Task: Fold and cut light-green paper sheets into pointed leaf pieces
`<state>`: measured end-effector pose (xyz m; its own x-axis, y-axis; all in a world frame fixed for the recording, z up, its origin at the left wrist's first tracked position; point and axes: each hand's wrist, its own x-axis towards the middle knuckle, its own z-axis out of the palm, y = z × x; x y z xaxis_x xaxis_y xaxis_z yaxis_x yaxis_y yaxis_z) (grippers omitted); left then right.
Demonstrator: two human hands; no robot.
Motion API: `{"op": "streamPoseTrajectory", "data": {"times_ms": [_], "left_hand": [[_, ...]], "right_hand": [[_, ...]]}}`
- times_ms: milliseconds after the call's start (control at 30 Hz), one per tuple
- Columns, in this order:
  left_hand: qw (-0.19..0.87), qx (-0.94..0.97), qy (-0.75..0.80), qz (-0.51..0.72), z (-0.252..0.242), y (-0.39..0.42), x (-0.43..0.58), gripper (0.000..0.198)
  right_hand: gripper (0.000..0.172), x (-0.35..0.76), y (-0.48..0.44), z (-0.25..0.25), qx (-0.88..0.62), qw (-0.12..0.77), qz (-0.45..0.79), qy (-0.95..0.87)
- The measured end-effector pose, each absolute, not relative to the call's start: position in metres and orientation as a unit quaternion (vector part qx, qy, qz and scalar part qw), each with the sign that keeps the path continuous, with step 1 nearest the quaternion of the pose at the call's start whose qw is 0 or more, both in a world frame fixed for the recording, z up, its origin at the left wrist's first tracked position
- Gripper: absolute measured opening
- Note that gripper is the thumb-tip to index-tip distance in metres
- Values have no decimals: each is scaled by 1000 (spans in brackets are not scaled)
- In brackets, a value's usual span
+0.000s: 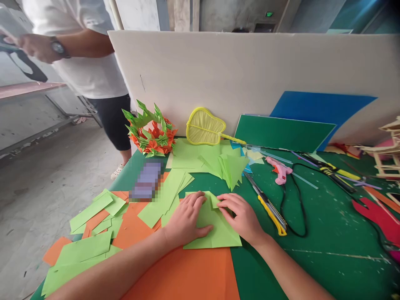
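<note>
Orange sheet [200, 275] on green counter [331, 233], nearest; light-green folded sheet [218, 235] overlapping its far part, under both hands; left hand [187, 216] flat on it, fingers close together, thumb spread, nothing gripped; right hand [239, 214] at small flap [214, 202] near far edge, fingers bent, cannot tell whether pinching; yellow-handled cutter [271, 212] right of right hand; farther, pink glue gun [281, 171], folded green papers [233, 166]; beyond, yellow fan [206, 127], green-orange paper ornament [153, 143], pale board [203, 66].

No legible txt or nos.
</note>
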<state>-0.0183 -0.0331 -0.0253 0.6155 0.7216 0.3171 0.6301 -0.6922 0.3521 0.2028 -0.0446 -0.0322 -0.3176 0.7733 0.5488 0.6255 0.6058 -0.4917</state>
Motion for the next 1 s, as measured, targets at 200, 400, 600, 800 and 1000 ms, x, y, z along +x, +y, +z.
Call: {"op": "streamPoseTrajectory", "data": {"times_ms": [200, 400, 600, 800, 1000], "left_hand": [[108, 903, 377, 174, -17, -31, -18, 79], [107, 917, 362, 132, -13, -29, -16, 73], [106, 915, 372, 116, -14, -31, -16, 71], [99, 914, 377, 113, -16, -31, -16, 69], [100, 914, 373, 127, -17, -30, -17, 69]], "right_hand": [[19, 202, -45, -33, -413, 364, 101, -828], [22, 200, -45, -31, -381, 348, 105, -850], [22, 200, -45, -31, -365, 349, 106, -857], [22, 200, -44, -30, -359, 340, 123, -861], [22, 201, -44, -29, -358, 333, 117, -864]]}}
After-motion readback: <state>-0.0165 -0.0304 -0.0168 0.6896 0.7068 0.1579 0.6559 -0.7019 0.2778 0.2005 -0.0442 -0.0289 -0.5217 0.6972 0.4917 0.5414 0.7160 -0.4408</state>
